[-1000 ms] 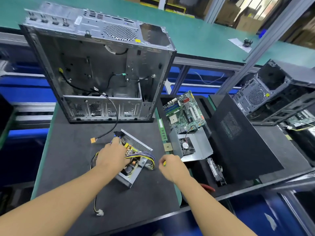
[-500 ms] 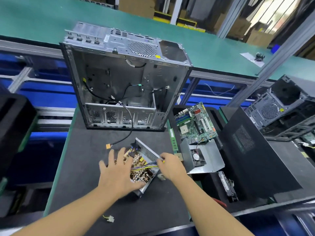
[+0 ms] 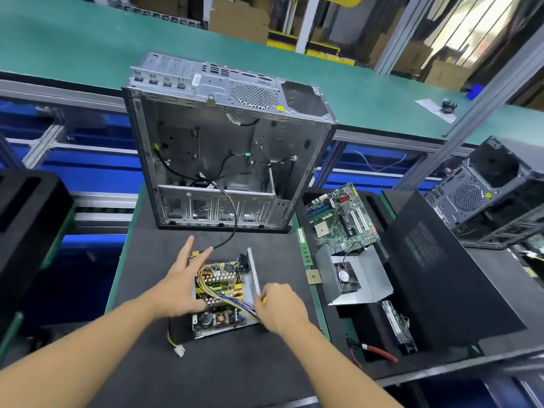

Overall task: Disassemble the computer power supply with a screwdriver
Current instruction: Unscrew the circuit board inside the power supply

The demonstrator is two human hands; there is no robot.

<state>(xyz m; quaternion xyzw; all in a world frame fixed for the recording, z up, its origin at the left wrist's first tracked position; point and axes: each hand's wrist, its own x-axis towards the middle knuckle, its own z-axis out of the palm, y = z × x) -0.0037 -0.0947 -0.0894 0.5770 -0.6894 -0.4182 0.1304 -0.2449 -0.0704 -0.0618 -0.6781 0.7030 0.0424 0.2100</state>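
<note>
The opened power supply (image 3: 221, 285) lies on the black mat (image 3: 235, 375), its circuit board, coils and capacitors exposed and its metal side wall standing at the right. My left hand (image 3: 179, 282) rests against its left edge with fingers straight and spread. At the right wall, beside the purple and yellow wire bundle (image 3: 235, 303), my right hand (image 3: 279, 309) is curled around a small yellow-tipped tool, apparently the screwdriver (image 3: 264, 299); most of it is hidden in the fist. A white connector (image 3: 178, 351) trails off at the front left.
An empty computer case (image 3: 229, 148) stands open behind the power supply, a black cable hanging from it. To the right lie a RAM stick (image 3: 303, 245), a motherboard (image 3: 341, 216), a metal cover with a fan (image 3: 353, 279), a black side panel (image 3: 441, 278) and red-handled pliers (image 3: 378, 352).
My left hand went from gripping the power supply to straight, spread fingers at its left edge. The unit has turned on the mat. My right hand came in to its right wall.
</note>
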